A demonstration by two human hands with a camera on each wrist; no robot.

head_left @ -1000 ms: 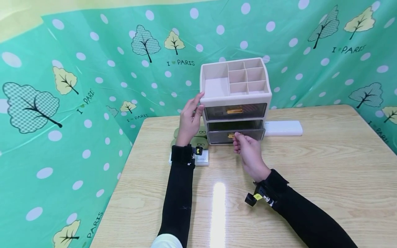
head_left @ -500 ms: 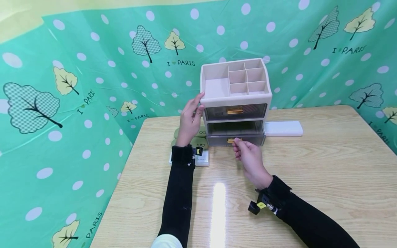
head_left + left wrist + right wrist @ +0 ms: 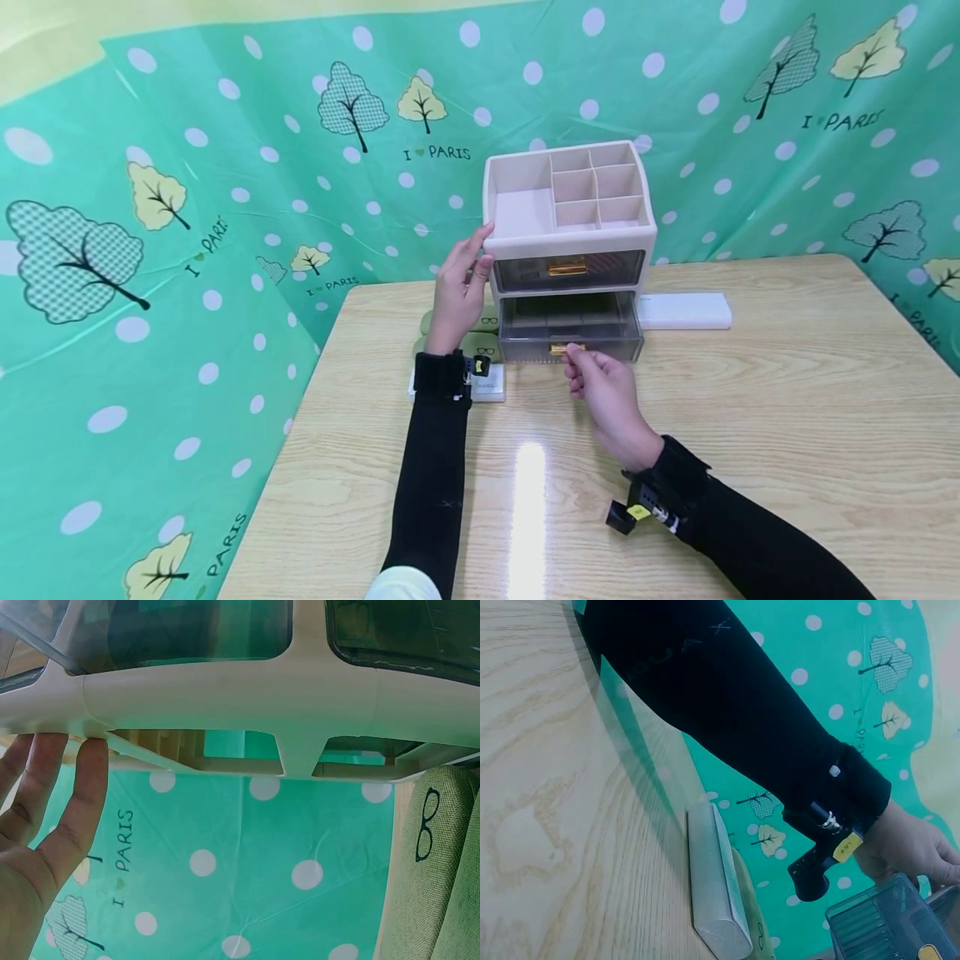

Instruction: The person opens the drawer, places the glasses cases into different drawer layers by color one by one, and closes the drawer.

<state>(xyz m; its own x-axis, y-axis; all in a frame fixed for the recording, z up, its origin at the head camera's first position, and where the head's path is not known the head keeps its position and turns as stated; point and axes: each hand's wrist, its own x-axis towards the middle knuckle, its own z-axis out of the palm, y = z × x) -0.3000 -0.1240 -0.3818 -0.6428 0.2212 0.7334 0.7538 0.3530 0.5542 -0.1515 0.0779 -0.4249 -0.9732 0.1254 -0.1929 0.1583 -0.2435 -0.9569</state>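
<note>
A cream desktop organizer [image 3: 570, 242] with two smoky see-through drawers stands at the back of the table. Its lower drawer [image 3: 525, 346] is pulled part way out, and the upper drawer [image 3: 517, 273] is in. My right hand [image 3: 607, 400] pinches the lower drawer's gold handle [image 3: 558, 349] between thumb and fingers. With extended fingers, my left hand [image 3: 456, 292] rests against the organizer's left front side. In the left wrist view the fingertips [image 3: 91, 754] touch its cream frame [image 3: 195, 697]. From the right wrist camera, the lower drawer [image 3: 870, 922] shows at the bottom right; my right hand is out of sight there.
Green glasses cases [image 3: 480, 344] lie left of the organizer, partly behind my left wrist. In front of them is a white box [image 3: 491, 382]. A long white flat object [image 3: 686, 311] lies to the right. Patterned green cloth [image 3: 420, 192] hangs behind the wooden table [image 3: 750, 433].
The lower drawer has slid further out toward me, with my right hand moving back on its handle. My left hand has stayed in place on the organizer.
</note>
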